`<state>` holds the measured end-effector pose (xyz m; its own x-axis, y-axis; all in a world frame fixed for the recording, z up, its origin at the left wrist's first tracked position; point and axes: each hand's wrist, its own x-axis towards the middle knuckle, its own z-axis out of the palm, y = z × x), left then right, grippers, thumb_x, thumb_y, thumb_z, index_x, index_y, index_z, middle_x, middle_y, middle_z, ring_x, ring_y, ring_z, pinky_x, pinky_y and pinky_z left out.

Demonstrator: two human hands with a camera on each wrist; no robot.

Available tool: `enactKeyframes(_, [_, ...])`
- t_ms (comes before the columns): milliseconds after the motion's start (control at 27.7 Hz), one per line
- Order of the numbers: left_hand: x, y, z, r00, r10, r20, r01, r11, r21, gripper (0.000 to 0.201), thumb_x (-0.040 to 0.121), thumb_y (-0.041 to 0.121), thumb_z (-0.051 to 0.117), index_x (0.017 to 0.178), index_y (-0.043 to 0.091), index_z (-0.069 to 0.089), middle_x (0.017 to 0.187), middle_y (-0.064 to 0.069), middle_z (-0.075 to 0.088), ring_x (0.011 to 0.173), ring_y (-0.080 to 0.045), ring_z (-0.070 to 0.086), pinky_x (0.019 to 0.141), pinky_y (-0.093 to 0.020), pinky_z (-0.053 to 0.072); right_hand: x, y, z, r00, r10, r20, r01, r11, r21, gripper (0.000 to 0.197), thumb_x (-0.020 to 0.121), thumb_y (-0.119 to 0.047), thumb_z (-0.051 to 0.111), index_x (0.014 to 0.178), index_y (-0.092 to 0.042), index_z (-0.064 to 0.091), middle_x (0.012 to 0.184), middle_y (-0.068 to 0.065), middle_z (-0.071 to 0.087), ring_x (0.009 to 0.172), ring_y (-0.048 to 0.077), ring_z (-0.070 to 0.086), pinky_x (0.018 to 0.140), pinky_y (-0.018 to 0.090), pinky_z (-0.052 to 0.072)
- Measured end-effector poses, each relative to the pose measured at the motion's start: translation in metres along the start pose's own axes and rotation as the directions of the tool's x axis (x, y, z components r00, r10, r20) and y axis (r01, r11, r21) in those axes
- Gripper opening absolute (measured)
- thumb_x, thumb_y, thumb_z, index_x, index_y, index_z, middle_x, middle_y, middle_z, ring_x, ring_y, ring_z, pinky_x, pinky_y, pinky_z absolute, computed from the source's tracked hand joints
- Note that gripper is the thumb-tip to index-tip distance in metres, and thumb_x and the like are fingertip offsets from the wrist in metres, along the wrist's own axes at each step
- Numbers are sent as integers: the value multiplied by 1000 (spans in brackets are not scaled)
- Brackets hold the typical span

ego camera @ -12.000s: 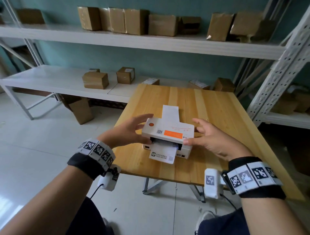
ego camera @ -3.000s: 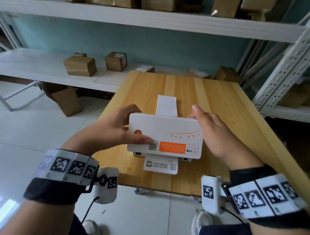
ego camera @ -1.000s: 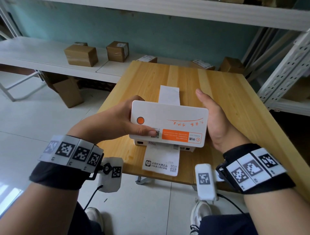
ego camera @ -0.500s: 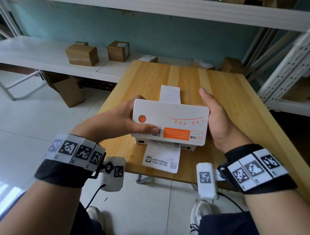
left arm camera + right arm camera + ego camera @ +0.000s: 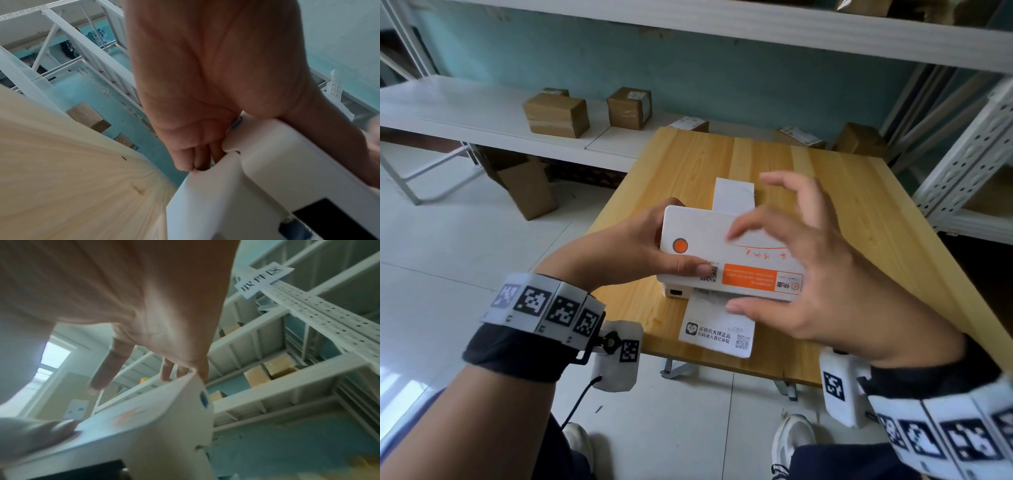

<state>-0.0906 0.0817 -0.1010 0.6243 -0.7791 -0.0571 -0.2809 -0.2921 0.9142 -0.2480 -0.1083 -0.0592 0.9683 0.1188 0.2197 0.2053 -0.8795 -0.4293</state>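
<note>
1. Left grip [image 5: 626, 250] wraps the left end of the printer [image 5: 698, 229], thumb on its lid; brace it flat on the bench [image 5: 842, 185].
2. Label [image 5: 717, 329] sticks out the front slot; don't trap it.
3. Right grip [image 5: 835, 284] hovers spread wide, holding nothing, thumb by the lid's front lip; work the lid squarely.

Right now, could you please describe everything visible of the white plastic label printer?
The white plastic label printer sits on the light wooden table. Its top carries a round orange button, an orange sticker and a QR code. White paper sticks out behind; a printed label sticks out in front. The left hand grips its left end, thumb on top; the right hand hovers spread over it, thumb at the front edge.
</note>
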Motion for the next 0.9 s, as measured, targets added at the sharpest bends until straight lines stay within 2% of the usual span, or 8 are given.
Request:
enactKeyframes(72, [0, 0, 1, 1000, 8, -17, -8, 1000, 9, 64, 63, 40, 85, 112, 13, 54, 97, 3, 74, 90, -10, 74, 66, -24, 57, -2, -9, 4, 996, -57, 72, 66, 988, -137, 33, 66, -61, 73, 93, -45, 64, 155, -12, 10, 148, 13, 1, 115, 46, 30])
enactKeyframes(181, [-1, 0, 2, 999, 11, -33, -10, 1000, 11, 63, 61, 42, 85, 110, 15, 55, 94, 2, 74, 88, -12, 74, 66, -25, 57, -4, -12, 11, 977, -60, 204, 125, 939, -320, 27, 67, -63, 70, 81, -39, 70, 162, -7, 1, 148, 21, -23, 119, 54, -3])
enactKeyframes(325, [-1, 1, 1, 1000, -2, -14, 2, 1000, 0, 57, 65, 39, 84, 109, 17, 55, 103, -2, 76, 96, -17, 75, 71, -27, 59, -5, -11, 10, 959, 38, 282, 89, 902, -423, 30, 64, -59, 75, 87, -42, 69, 159, -13, -30, 134, 24, -49, 110, 45, -30])
enactKeyframes(397, [-1, 3, 2, 1000, -9, -3, 9, 1000, -10, 56, 66, 38, 83, 110, 18, 55, 106, -2, 76, 98, -16, 75, 71, -26, 60, -5, -9, 7, 950, 81, 301, 60, 901, -430, 31, 66, -46, 79, 95, -47, 67, 150, -19, -45, 126, 22, -58, 103, 40, -39])
enactKeyframes(470, [-1, 4, 1, 1000, -14, 3, 14, 1000, -13, 58, 66, 37, 83, 112, 17, 54, 107, -2, 76, 99, -16, 75, 73, -28, 61, -5, -6, 7, 944, 110, 311, 47, 889, -456, 39, 71, -30, 78, 102, -50, 65, 147, -18, -49, 125, 25, -58, 105, 46, -35])
enactKeyframes(578, [0, 4, 2, 1000, -23, 0, 23, 1000, -21, 58, 65, 37, 82, 113, 17, 54, 106, -1, 77, 97, -14, 75, 73, -27, 61, -4, -2, 12, 957, 65, 283, 83, 873, -480, 38, 72, -20, 79, 96, -47, 67, 155, -9, -40, 132, 29, -51, 107, 46, -34])
enactKeyframes(723, [-1, 5, 4, 1000, -27, -6, 26, 997, -75, 47, 68, 30, 81, 107, 22, 56, 102, 0, 78, 94, -12, 75, 69, -21, 59, 4, 2, 16, 963, -14, 271, 144, 872, -468, 16, 75, -26, 80, 84, -36, 72, 162, 4, -23, 141, 31, -39, 115, 46, -23])
enactKeyframes(903, [-1, 6, 4, 999, -38, -4, 38, 996, -82, 55, 65, 30, 82, 111, 17, 56, 105, -2, 78, 96, -13, 76, 71, -23, 60, 5, 2, 13, 965, -19, 262, 125, 911, -393, 3, 78, -39, 77, 76, -37, 75, 164, -7, -19, 141, 23, -39, 117, 45, -17])
